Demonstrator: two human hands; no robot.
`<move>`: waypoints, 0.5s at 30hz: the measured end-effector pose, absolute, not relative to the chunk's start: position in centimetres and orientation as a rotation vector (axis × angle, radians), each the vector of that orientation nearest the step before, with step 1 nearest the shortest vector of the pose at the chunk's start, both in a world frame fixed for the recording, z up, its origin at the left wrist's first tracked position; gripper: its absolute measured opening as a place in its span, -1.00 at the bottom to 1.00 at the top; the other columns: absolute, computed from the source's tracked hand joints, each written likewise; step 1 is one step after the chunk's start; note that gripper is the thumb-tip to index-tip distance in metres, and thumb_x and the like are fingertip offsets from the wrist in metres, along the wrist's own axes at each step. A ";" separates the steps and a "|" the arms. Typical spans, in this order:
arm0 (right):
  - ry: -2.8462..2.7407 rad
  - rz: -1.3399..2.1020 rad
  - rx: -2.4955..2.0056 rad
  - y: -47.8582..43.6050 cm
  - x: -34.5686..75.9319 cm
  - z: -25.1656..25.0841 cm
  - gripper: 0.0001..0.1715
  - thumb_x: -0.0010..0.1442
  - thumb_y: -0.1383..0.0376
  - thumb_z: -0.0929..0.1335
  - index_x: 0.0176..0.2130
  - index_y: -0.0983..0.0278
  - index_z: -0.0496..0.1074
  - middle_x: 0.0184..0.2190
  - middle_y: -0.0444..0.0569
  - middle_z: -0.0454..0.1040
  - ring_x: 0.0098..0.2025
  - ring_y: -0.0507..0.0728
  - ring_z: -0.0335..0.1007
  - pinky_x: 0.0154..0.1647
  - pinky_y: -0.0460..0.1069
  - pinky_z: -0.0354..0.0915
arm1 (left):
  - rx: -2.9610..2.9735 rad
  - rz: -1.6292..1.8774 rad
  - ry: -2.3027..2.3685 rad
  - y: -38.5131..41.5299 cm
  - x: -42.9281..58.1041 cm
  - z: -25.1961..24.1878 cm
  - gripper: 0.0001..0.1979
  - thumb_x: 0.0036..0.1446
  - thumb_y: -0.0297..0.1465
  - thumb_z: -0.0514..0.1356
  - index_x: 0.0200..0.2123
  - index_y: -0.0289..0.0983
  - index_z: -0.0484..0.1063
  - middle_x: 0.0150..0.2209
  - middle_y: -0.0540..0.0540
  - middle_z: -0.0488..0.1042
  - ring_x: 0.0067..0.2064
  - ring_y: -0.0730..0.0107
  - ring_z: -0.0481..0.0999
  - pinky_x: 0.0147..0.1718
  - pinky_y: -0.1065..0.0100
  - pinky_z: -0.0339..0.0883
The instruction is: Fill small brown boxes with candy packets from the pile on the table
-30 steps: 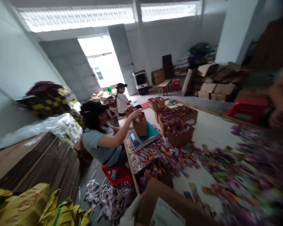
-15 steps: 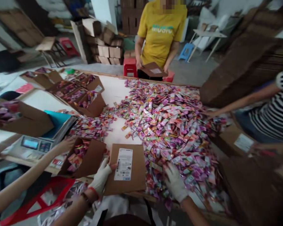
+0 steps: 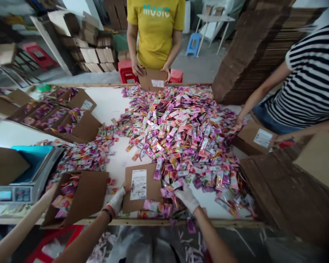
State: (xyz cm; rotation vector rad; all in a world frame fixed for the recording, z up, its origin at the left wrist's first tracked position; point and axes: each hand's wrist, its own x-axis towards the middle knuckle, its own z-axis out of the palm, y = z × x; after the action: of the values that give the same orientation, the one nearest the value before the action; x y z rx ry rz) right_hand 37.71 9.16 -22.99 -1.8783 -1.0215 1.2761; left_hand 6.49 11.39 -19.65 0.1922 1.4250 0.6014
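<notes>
Labelled carton [image 3: 152, 184], brown cardboard: lies at the near edge of the white worktop [image 3: 105, 106], printed label facing up; its mouth is not visible. All places below are reckoned from it.

Left hand [image 3: 117, 201], white glove, fingertips bare: at the carton's left edge, grip clamped on that edge, thumb over the face.

Right hand [image 3: 188, 199], white glove: just right of the carton, down among loose sachets; whether its grip is apart or together on any cannot be told.

Step in hand, as judged: steadying the carton while working sachets at its right side. The next move appears to call for a firm left grip and right fingers cupped around a batch, without spilling any over the near edge.

Filled carton [image 3: 91, 199]: left, near, open, sachets inside; a co-worker's forearm [image 3: 20, 230] alongside.

Digital scale [image 3: 23, 194]: farther left, a box on it.

Sachet heap [image 3: 178, 128], purple, pink and orange: beyond and to the right.

Striped-top co-worker [image 3: 315, 76]: well right, a hand at a second labelled carton [image 3: 250, 137].

Open cartons [image 3: 87, 126], grouped, filled: beyond, left.

Yellow-top co-worker [image 3: 155, 40]: straight beyond, both hands on a carton [image 3: 148, 78] at the heap's far edge.
</notes>
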 end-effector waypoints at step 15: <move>-1.102 1.644 -1.589 11.8 38.1 -21.8 -0.65 -0.21 0.20 0.39 -0.35 0.26 0.34 -0.43 -0.13 0.43 -0.31 0.12 0.35 -0.19 0.01 0.29 | 0.115 0.616 1.654 10.2 6.1 -18.6 -0.47 -0.12 -0.23 0.35 -0.07 -0.32 0.37 -0.42 -0.15 0.58 -0.39 0.13 0.59 -0.39 0.21 0.51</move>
State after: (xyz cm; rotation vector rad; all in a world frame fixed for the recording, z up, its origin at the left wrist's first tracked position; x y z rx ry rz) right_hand 38.09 11.79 -21.78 -1.5887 -1.1016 1.6445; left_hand 6.10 10.19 -18.60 0.1154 1.6545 0.6163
